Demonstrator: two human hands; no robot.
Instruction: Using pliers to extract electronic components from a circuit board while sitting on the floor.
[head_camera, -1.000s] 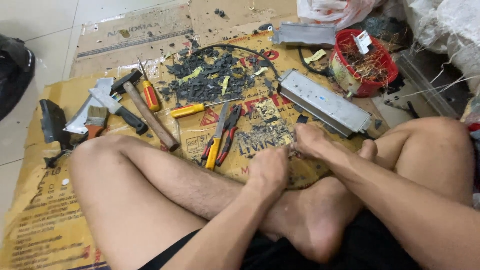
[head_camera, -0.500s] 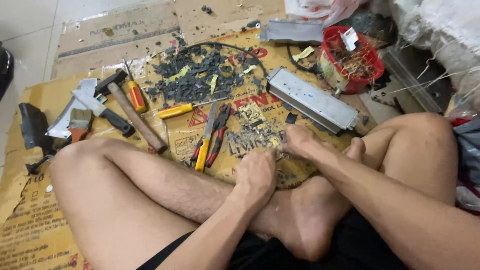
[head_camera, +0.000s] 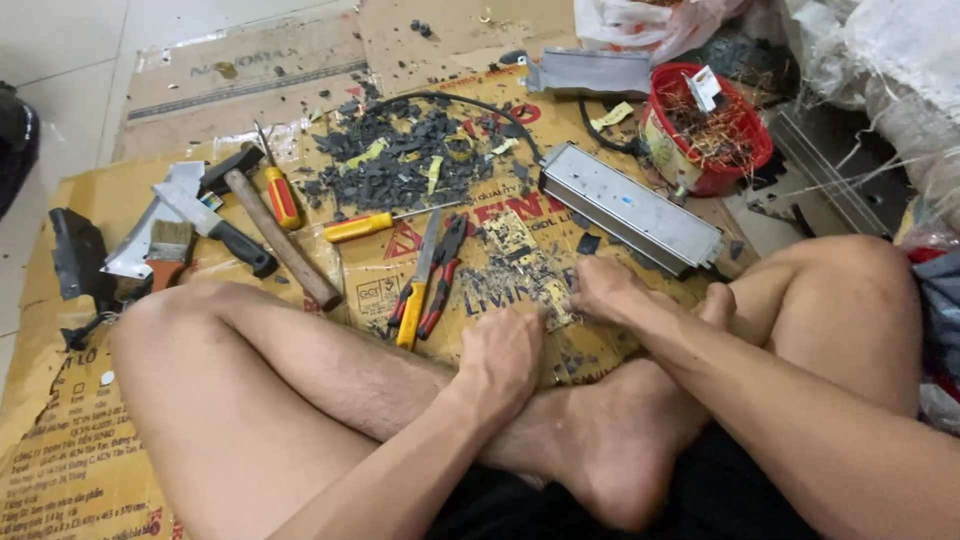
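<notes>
Head view, person seated cross-legged on flattened cardboard (head_camera: 70, 470). The left hand (head_camera: 503, 352) and right hand (head_camera: 603, 291) rest close together, knuckles up, over a stripped circuit board (head_camera: 520, 262) lying flat on the cardboard just ahead of the crossed feet. Both hands are curled, fingertips pressed down at the board's near edge; whether either pinches a small part cannot be told, as the fingers hide it.

Just left of the board lie two pairs of pliers, one yellow-handled (head_camera: 415, 295), one red-handled (head_camera: 443, 278). Beyond them are two screwdrivers, one yellow (head_camera: 372, 224) and one red-and-yellow (head_camera: 280, 192). Further left lie one wooden-handled hammer (head_camera: 280, 238), one black-handled scraper (head_camera: 215, 228) and one small brush (head_camera: 170, 250). One long grey metal casing (head_camera: 632, 207) sits just beyond the right hand; one red basket (head_camera: 712, 130) of wire scraps stands behind it. A heap of black fragments (head_camera: 395, 165) covers the middle.

Risk, as judged: bare fingers and bare feet lie beside sharp shards and board edges; a slip of the pressing hand could cut skin, and loose fragments could scatter under the legs.
</notes>
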